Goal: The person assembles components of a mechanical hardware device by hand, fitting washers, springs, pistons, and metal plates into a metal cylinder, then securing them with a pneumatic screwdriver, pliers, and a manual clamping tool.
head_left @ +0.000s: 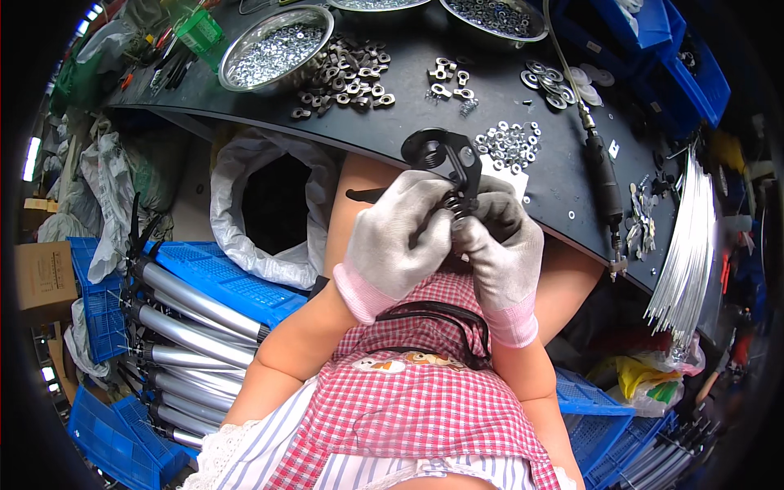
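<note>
Both my hands, in whitish knit gloves with pink cuffs, meet over my lap at the table's near edge. Between them is a black hinged bracket (pixel 464 166) with a rounded head and a dark lever (pixel 365 195) sticking out to the left. My left hand (pixel 400 233) is closed around its lower left side. From the right, my right hand (pixel 500 253) pinches at the same bracket, thumb and fingers close to a dark coiled piece (pixel 454 202). Any small part inside the fingertips is hidden. Just beyond lies a pile of small silver nuts (pixel 510 145).
On the dark table (pixel 408 106) are a steel bowl of small metal parts (pixel 278 51), heaped metal fittings (pixel 351 77), springs (pixel 468 107) and washers (pixel 551 82). A pneumatic screwdriver (pixel 603 175) lies right, near metal rods (pixel 690 245). Lower left, silver tubes (pixel 192 327) rest by a white sack (pixel 233 220).
</note>
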A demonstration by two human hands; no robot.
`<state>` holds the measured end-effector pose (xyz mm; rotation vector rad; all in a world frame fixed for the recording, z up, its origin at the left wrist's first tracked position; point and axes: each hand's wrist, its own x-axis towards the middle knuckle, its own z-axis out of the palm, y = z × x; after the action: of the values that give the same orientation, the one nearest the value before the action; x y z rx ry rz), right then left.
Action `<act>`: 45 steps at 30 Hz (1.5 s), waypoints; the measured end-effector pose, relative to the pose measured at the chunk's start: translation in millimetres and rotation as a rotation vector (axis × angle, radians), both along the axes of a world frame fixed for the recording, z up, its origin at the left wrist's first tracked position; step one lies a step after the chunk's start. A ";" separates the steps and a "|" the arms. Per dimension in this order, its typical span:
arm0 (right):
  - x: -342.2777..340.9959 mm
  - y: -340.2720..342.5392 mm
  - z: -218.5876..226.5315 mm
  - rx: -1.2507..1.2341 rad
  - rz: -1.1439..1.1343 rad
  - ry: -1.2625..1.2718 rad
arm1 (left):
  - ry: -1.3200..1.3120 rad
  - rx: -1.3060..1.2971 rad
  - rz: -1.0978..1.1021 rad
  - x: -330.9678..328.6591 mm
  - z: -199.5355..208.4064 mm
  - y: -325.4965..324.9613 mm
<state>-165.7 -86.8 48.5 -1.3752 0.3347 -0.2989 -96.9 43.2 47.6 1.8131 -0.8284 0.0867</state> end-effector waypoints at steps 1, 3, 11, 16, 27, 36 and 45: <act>-1.8 -4.4 9.3 -0.073 0.060 0.084 | 0.032 0.037 -0.012 1.1 -0.5 3.1; -0.6 -31.7 10.7 -0.144 0.245 -0.037 | 0.098 0.063 -0.034 1.6 -3.5 8.3; -4.9 -181.9 -11.8 -0.977 -0.443 0.208 | 0.230 0.067 0.006 0.8 -25.2 23.6; -91.7 -282.4 -9.8 -0.875 -0.899 0.376 | 0.485 -0.062 0.141 0.7 -32.2 53.5; -119.3 -312.6 -21.8 -1.229 -0.673 0.980 | 0.470 -0.075 0.151 22.5 -24.9 40.3; -112.8 -337.0 -25.5 -1.272 -0.538 0.910 | 0.413 -0.130 0.180 15.5 -15.9 21.8; -26.8 -54.9 9.9 0.180 0.148 0.060 | 0.317 -0.081 0.037 20.6 0.4 0.9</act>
<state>-192.5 -141.6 58.4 -1.2261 0.3004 -0.1023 -76.4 44.1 48.0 1.7098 -0.5586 -0.1395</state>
